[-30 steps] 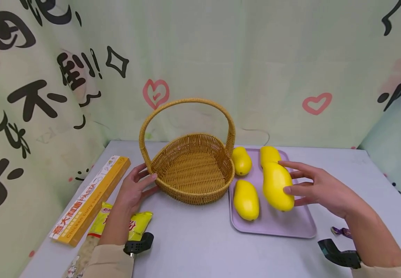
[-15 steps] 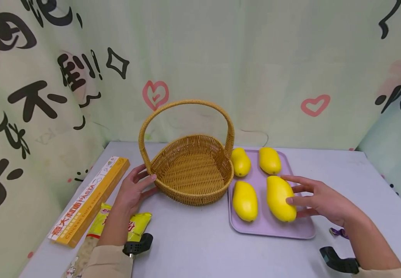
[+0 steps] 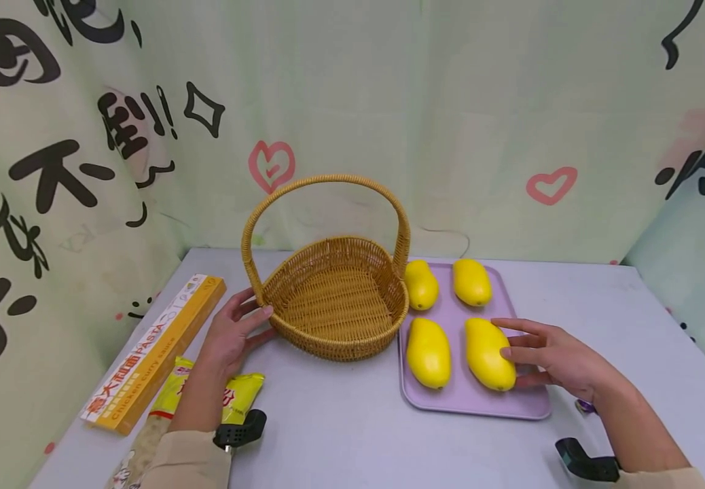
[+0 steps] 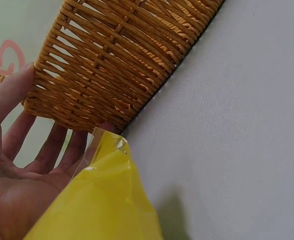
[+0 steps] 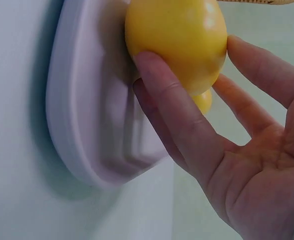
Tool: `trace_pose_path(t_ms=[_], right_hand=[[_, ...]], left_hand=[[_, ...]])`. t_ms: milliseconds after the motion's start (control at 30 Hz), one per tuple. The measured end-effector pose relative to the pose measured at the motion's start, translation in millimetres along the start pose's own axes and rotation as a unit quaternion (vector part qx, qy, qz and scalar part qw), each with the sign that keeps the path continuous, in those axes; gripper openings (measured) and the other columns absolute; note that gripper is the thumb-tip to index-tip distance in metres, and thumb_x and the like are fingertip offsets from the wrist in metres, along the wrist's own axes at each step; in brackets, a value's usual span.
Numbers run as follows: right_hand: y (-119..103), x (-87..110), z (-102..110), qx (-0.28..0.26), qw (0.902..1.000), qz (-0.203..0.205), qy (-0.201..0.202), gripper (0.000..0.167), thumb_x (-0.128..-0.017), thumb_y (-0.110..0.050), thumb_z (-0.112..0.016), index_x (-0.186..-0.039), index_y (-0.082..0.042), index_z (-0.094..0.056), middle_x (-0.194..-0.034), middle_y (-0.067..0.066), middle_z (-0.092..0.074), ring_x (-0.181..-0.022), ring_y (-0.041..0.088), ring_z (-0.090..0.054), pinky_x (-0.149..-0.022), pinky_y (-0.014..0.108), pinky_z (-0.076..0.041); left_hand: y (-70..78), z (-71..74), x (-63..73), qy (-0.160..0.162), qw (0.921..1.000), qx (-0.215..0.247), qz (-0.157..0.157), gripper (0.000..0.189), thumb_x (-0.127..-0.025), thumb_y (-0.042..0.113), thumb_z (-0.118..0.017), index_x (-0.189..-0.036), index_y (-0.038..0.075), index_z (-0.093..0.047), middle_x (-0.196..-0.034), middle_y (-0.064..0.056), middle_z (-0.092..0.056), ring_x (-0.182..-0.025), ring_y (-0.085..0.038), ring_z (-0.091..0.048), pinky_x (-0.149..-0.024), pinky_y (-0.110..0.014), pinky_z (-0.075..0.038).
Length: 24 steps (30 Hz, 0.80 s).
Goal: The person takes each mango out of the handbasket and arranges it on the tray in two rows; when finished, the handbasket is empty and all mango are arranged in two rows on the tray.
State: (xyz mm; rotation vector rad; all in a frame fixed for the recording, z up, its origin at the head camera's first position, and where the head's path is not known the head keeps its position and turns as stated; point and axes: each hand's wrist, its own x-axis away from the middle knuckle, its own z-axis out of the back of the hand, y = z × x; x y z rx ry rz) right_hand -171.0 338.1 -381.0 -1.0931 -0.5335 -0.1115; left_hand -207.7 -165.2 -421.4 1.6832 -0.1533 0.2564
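In the head view my right hand (image 3: 563, 360) has its thumb and fingers round a yellow mango (image 3: 489, 354) at the tray's front right. The right wrist view shows the fingertips touching this mango (image 5: 179, 40) from opposite sides. Three more mangoes lie on the lilac tray (image 3: 475, 402): one front left (image 3: 428, 353), two at the back. On the left, my left hand (image 3: 233, 336) holds the side of a wicker basket (image 3: 337, 305) near the foot of its handle. Its thumb lies at the rim in the left wrist view, the fingers against the woven wall (image 4: 102, 65). Nothing lies inside the basket.
An orange and white pasta box (image 3: 157, 353) lies along the table's left side. A yellow-topped clear bag (image 3: 242, 397) is partly under my left forearm. A small purple wrapped piece (image 3: 585, 406) shows beside my right wrist. A printed curtain (image 3: 475, 122) hangs behind the table.
The mango in my right hand has come down and toward me, away from the back right mango, onto the tray's front right. My left hand and the basket have stayed in place.
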Motion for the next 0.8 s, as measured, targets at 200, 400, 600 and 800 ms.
trace_pose_path(t_ms=[200, 400, 600, 800], right_hand=[[1, 0.4, 2, -0.008, 0.9999, 0.004, -0.012, 0.077, -0.101, -0.031, -0.067, -0.164, -0.010, -0.027, -0.158, 0.034, -0.032, -0.113, 0.022, -0.064, -0.092, 0.044, -0.063], [0, 2.8, 2, -0.013, 0.9998, -0.002, -0.013, 0.080, -0.101, -0.033, -0.067, -0.165, -0.010, -0.024, -0.159, 0.034, -0.031, -0.112, 0.023, -0.064, -0.090, 0.047, -0.063], [-5, 7.2, 3, 0.018, 0.9998, -0.009, 0.003, 0.083, -0.099, -0.035, -0.069, -0.165, -0.015, -0.023, -0.162, 0.034, -0.027, -0.116, 0.025, -0.064, -0.091, 0.044, -0.063], [-11, 12.4, 2, 0.088, 0.9956, 0.022, 0.021, 0.079, -0.102, -0.041, -0.063, -0.165, -0.013, -0.024, -0.159, 0.035, -0.031, -0.128, 0.038, -0.056, -0.094, 0.048, -0.061]], left_hand=[[-0.3, -0.1, -0.6, -0.001, 1.0000, -0.001, -0.002, 0.067, -0.102, 0.014, -0.065, -0.161, 0.021, -0.034, -0.163, -0.013, -0.035, -0.140, -0.034, -0.047, -0.113, -0.052, -0.049], [0.1, -1.6, 0.5, -0.002, 1.0000, -0.002, -0.001, 0.067, -0.102, 0.014, -0.065, -0.162, 0.021, -0.034, -0.163, -0.013, -0.035, -0.139, -0.033, -0.047, -0.113, -0.051, -0.049], [3.3, -2.5, -1.5, -0.005, 1.0000, -0.002, -0.004, 0.068, -0.102, 0.014, -0.066, -0.162, 0.021, -0.034, -0.163, -0.013, -0.035, -0.139, -0.033, -0.047, -0.113, -0.051, -0.049], [14.6, 3.9, 0.3, -0.008, 0.9981, -0.061, 0.005, 0.070, -0.102, 0.019, -0.067, -0.162, 0.020, -0.033, -0.163, -0.013, -0.036, -0.141, -0.034, -0.048, -0.112, -0.050, -0.050]])
